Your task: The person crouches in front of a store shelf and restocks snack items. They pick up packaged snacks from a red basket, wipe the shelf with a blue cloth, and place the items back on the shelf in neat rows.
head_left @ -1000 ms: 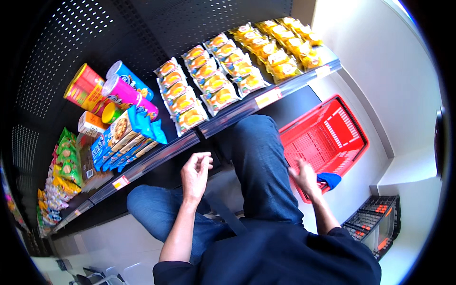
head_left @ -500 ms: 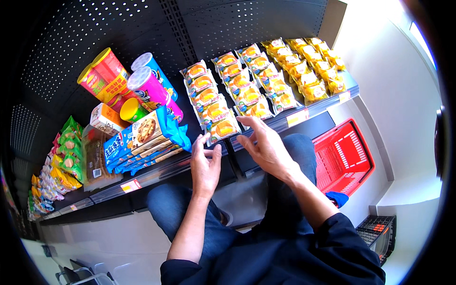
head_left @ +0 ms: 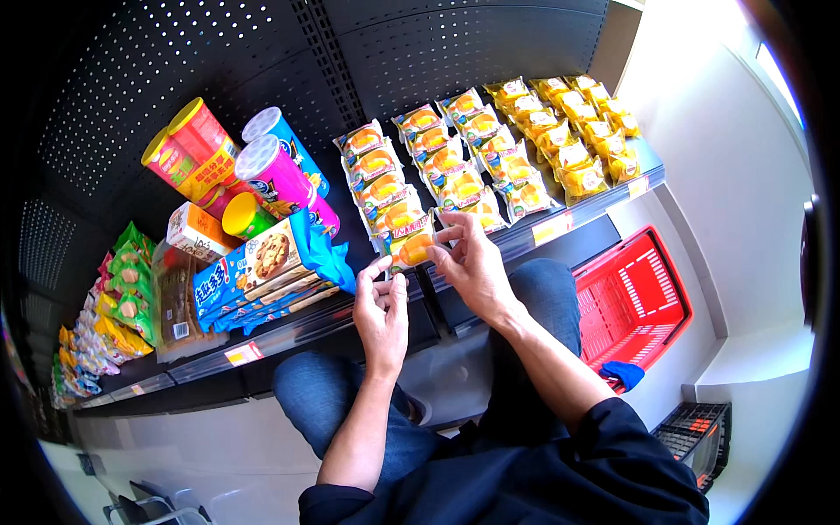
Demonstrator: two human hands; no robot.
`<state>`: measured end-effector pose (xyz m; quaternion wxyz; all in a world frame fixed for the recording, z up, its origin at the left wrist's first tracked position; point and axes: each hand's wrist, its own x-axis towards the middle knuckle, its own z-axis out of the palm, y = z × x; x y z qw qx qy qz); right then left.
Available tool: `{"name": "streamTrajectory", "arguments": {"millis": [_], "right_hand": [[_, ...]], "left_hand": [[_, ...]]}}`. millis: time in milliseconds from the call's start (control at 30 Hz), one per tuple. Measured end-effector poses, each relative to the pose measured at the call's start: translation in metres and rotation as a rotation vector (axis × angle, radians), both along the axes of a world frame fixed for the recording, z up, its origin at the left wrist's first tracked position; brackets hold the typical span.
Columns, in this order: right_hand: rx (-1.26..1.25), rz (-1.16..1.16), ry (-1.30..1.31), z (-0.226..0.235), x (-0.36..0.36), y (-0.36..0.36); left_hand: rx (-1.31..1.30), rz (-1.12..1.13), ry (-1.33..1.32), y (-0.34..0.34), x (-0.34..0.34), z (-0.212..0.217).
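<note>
Rows of wrapped bread packets (head_left: 385, 187) with orange-and-white film lie on a dark shelf. At the front of the leftmost row is one packet (head_left: 411, 251) between my two hands. My left hand (head_left: 381, 313) is by its near left corner, fingers half bent and thumb apart. My right hand (head_left: 473, 269) reaches to its right side, with thumb and fingers bent but separated. Its fingertips overlap the packet's edge; whether they press on it I cannot tell. Neither hand has lifted anything.
Yellow-wrapped packets (head_left: 573, 156) fill the shelf's right end. To the left are blue cookie packs (head_left: 254, 271), snack canisters (head_left: 273, 171), a white-and-orange box (head_left: 199, 231) and green bags (head_left: 131, 271). A red basket (head_left: 632, 297) stands on the floor at right, a black crate (head_left: 696, 433) behind it.
My right hand has moved slightly left and down, closer to the front packet, with its fingers more bent. My left hand has shifted slightly down. The view has shifted a little.
</note>
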<state>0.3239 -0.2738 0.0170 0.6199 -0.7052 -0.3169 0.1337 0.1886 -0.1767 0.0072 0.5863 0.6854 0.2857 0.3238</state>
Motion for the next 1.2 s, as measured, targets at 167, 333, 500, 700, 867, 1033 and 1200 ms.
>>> {"name": "streamTrajectory", "arguments": {"millis": [167,333,500,700,867,1033,1200], "right_hand": [[0.028,-0.047,0.047,0.032,0.009,-0.033],[0.08,-0.189,0.012,0.042,0.031,-0.103],[0.179,-0.307,0.091,0.056,0.035,-0.176],[0.03,-0.529,0.088,-0.025,0.059,-0.255],[-0.325,-0.652,-0.039,-0.147,0.059,-0.299],[-0.529,-0.572,0.058,-0.192,0.055,-0.295],[-0.121,-0.423,-0.05,-0.053,0.065,-0.198]], "left_hand": [[0.063,-0.083,-0.204,-0.029,0.004,0.015],[0.044,-0.308,-0.224,-0.079,0.02,0.041],[0.164,-0.566,-0.209,-0.119,0.044,0.056],[0.502,-0.414,-0.144,-0.101,0.057,0.061],[0.44,-0.173,0.027,-0.029,0.053,0.039],[0.528,-0.008,0.098,0.027,0.052,0.003],[0.441,0.047,0.211,0.043,0.05,-0.011]]}}
